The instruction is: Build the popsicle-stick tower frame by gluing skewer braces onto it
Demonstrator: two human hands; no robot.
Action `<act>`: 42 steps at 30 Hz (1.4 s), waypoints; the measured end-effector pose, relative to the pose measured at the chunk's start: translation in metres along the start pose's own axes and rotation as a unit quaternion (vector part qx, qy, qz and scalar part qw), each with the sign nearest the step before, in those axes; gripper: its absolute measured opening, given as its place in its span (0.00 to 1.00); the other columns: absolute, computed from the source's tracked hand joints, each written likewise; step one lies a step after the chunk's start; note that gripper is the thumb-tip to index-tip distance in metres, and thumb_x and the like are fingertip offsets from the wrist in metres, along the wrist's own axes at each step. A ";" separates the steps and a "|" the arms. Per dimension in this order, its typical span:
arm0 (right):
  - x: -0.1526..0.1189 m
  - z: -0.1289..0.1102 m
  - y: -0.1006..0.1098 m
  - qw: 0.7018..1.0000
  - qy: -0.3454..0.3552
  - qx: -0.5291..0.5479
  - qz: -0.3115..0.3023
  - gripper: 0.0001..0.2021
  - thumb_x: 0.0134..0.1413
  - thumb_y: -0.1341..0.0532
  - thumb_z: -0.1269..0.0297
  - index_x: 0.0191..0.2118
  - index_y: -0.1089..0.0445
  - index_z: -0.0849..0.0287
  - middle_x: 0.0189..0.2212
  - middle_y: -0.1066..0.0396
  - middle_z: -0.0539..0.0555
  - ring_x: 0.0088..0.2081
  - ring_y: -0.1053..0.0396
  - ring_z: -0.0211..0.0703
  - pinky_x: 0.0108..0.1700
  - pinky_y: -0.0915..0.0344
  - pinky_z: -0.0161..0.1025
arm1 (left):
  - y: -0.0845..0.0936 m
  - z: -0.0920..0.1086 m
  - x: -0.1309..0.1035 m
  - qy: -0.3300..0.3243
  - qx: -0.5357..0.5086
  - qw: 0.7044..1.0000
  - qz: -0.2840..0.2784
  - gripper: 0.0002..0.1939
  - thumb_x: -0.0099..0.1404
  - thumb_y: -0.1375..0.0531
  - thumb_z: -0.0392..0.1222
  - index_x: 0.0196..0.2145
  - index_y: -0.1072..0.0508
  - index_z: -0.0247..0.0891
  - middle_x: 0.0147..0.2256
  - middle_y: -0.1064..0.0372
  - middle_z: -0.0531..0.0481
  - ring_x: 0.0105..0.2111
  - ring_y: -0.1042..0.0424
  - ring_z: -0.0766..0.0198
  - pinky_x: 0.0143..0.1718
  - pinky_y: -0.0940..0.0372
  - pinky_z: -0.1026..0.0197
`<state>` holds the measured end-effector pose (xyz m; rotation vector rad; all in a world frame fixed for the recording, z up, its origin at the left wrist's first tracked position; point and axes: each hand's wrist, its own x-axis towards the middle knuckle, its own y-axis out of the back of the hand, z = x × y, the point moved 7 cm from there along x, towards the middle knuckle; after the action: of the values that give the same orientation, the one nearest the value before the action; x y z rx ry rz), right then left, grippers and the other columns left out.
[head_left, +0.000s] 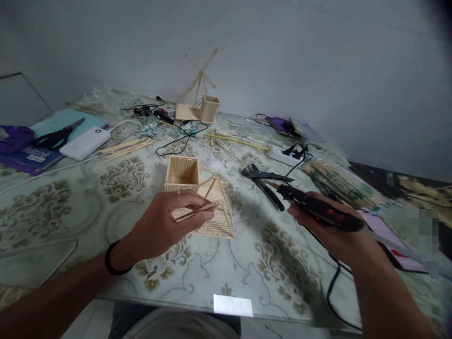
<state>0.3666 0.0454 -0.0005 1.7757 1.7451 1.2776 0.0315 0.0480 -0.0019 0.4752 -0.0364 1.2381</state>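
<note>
My left hand (176,214) pinches a thin wooden stick (211,206) between thumb and fingers, above a small wooden model. That model has a slatted base (221,223), slanted stick legs meeting near the top, and an open square box (183,172) at its far left corner. Part of the base is hidden behind my left hand. To the right, my right hand (328,226) is wrapped round a black hot glue gun (318,205), nozzle pointing left, held off the table. Just beyond the nozzle lie black-handled pliers (263,181), their jaws partly hidden in glare and shadow.
A wooden windmill model (199,101) stands by the wall. Left are a white power bank (85,143), scissors (58,135) and loose sticks (129,148). Right are a power strip (286,154), bagged sticks (342,183) and a phone (391,240). The glue gun's cord (332,287) hangs near the front edge.
</note>
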 end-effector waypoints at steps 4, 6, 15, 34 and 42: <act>-0.004 0.021 -0.010 0.997 0.028 -0.070 -0.016 0.17 0.63 0.29 0.46 0.34 0.27 0.55 0.25 0.31 0.48 0.24 0.33 0.42 0.26 0.37 0.38 | 0.000 0.001 0.000 -0.003 0.005 1.000 0.002 0.07 0.71 0.32 0.43 0.37 0.14 0.40 0.37 0.13 0.51 0.36 0.16 0.63 0.41 0.25 0.67; -0.008 0.027 -0.018 0.993 0.057 -0.091 -0.041 0.10 0.65 0.32 0.55 0.37 0.26 0.56 0.31 0.25 0.52 0.27 0.27 0.44 0.31 0.31 0.40 | 0.000 0.001 0.000 -0.007 0.006 1.000 -0.001 0.07 0.71 0.32 0.43 0.37 0.15 0.40 0.37 0.13 0.52 0.36 0.16 0.64 0.40 0.27 0.68; -0.032 0.053 -0.027 0.987 0.053 -0.066 -0.137 0.11 0.62 0.34 0.64 0.49 0.21 0.56 0.49 0.19 0.62 0.46 0.16 0.56 0.50 0.19 0.53 | 0.000 0.000 0.000 -0.004 0.019 1.000 0.006 0.07 0.71 0.32 0.43 0.36 0.15 0.40 0.36 0.14 0.51 0.36 0.16 0.63 0.41 0.25 0.66; 0.031 -0.151 -0.043 0.970 0.203 0.126 -0.037 0.05 0.72 0.31 0.63 0.41 0.19 0.57 0.34 0.19 0.52 0.35 0.22 0.40 0.38 0.28 0.37 | -0.001 -0.002 -0.001 -0.011 0.049 0.999 -0.017 0.07 0.73 0.33 0.45 0.40 0.14 0.43 0.39 0.13 0.52 0.37 0.15 0.63 0.41 0.25 0.66; 0.037 -0.116 -0.044 0.939 0.094 0.329 -0.036 0.09 0.73 0.35 0.57 0.38 0.27 0.52 0.47 0.19 0.57 0.49 0.21 0.49 0.50 0.23 0.46 | 0.000 -0.004 -0.001 -0.005 0.049 0.999 -0.005 0.08 0.72 0.32 0.46 0.38 0.13 0.41 0.39 0.12 0.50 0.38 0.15 0.60 0.42 0.23 0.64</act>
<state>0.2436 0.0484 0.0408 1.9272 2.5405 0.9067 0.0301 0.0483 -0.0054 0.5662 0.0179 1.2320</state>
